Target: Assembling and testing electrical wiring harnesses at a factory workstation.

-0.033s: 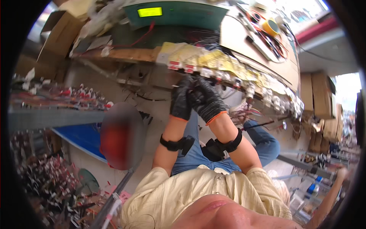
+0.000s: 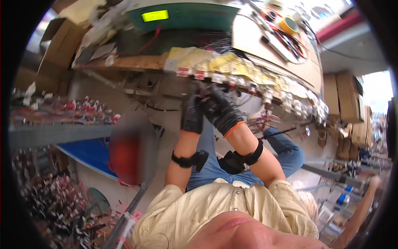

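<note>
Both my hands wear black gloves with orange cuffs and are close together just below the front edge of the workbench. My left hand point(image 2: 192, 111) points up toward the edge, its fingers bent and slightly blurred. My right hand point(image 2: 222, 106) leans in from the right with curled fingers beside it. Whatever they grip between the fingertips is too small and blurred to name. Right above them, a row of small white and red connectors point(image 2: 219, 78) hangs along the edge, under yellow tape point(image 2: 224, 63).
A green box with a lit display point(image 2: 190, 18) stands at the back. Tools and a yellow tape roll point(image 2: 289, 25) lie on a cardboard sheet point(image 2: 248, 35). Loose wires point(image 2: 265, 119) hang at right. Wire-laden racks point(image 2: 62, 110) stand left. Another person's arm point(image 2: 360, 211) shows lower right.
My hands have come slightly apart at the wrists, the left one shifting a little left and down. The bench appears a little further left in the view.
</note>
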`<state>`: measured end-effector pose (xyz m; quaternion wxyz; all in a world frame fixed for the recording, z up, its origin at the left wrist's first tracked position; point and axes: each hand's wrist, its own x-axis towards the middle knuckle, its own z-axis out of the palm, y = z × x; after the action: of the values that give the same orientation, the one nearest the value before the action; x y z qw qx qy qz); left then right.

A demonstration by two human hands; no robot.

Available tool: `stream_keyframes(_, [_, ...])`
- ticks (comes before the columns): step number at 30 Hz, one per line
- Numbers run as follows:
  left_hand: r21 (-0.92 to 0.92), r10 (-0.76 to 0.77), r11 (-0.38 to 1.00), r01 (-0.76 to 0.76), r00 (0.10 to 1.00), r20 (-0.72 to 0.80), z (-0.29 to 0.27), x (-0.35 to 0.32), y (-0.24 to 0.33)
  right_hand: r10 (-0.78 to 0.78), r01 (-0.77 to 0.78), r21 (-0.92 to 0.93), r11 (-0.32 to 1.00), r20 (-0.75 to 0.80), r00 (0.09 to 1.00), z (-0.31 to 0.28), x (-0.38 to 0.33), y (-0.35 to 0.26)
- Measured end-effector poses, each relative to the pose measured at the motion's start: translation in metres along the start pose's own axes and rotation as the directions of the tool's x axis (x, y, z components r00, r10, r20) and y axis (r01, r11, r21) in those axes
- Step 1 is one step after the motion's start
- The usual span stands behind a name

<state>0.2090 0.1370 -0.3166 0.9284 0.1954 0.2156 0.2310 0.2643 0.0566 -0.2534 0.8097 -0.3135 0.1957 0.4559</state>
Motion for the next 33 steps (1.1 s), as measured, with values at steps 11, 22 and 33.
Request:
stream_keyframes(11, [0.463,-0.351,-0.711,-0.529,0.838,0.419,0.201,-0.019,0.029,0.087,0.168,-0.643,0.747,0.344,0.935,-0.085,-0.161,-0.072])
stream_keyframes(22, [0.501,-0.233,-0.773,-0.389,0.909,0.346,0.261,0.163,-0.056,-0.071,0.314,-0.716,0.623,0.348,0.935,-0.127,-0.219,-0.090])
stream_keyframes(33, [0.693,-0.480,0.138,-0.708,0.564,0.672,0.154,-0.091,0.002,-0.489,0.328,-0.466,-0.822,0.872,0.015,-0.098,-0.131,-0.080])
